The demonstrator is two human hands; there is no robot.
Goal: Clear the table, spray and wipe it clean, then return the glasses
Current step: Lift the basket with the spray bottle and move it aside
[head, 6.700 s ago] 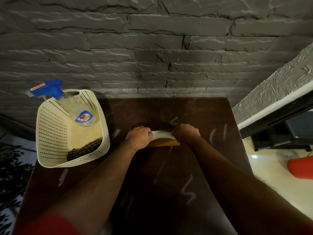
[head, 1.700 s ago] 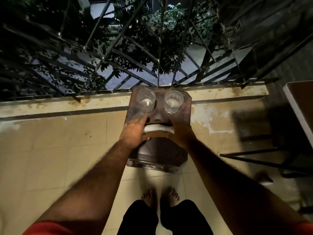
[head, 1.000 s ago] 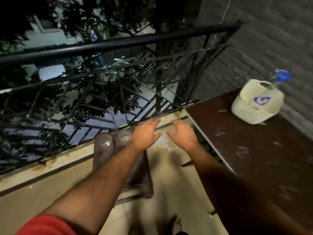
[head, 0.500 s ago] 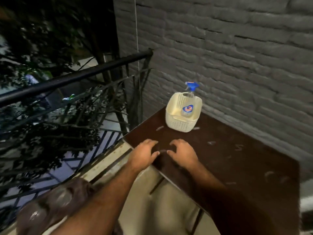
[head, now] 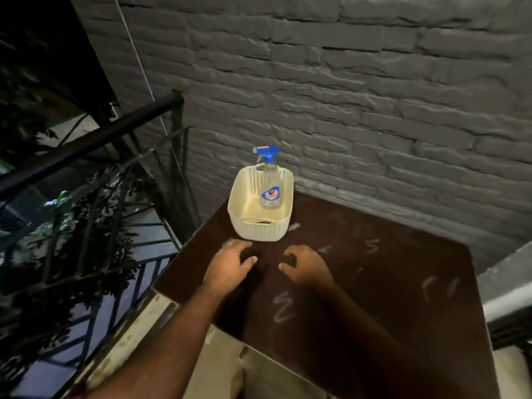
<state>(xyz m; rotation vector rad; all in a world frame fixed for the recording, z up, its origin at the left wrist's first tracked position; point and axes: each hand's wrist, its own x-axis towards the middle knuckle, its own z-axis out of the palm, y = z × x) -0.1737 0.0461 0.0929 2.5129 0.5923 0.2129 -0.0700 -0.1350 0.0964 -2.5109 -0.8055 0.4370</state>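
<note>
In the head view, both hands are reaching out over the near left part of the dark desk [head: 388, 283], and neither is grasping anything. The left hand [head: 229, 269] is hovering with fingers loosely bent, and the right hand [head: 306, 267] is doing the same, its fingertips curling downward; whether either is touching the desk top cannot be told.

The spray bottle [head: 269, 180] is standing just ahead of the hands, slightly beyond and between them, inside the cream perforated basket [head: 260, 226] at the far left corner of the desk. Its long axis is running upright, leaning a little back against the basket's far wall, with the blue trigger head rising above the rim. The left hand is lying nearer the basket's front wall, though the bottle sits toward the basket's right side, so either hand looks able to take it. The likely next step is lifting the bottle by its neck for spraying; the basket wall is standing in front of the bottle's body, so a reach would probably have to go over the rim.

Pale chalky squiggles [head: 283, 309] are marking the desk top, showing that wiping is not yet done. A grey brick wall [head: 374, 96] is backing the desk, and a black railing [head: 86, 145] with foliage behind it is running along the left. The glasses are not showing anywhere here.
</note>
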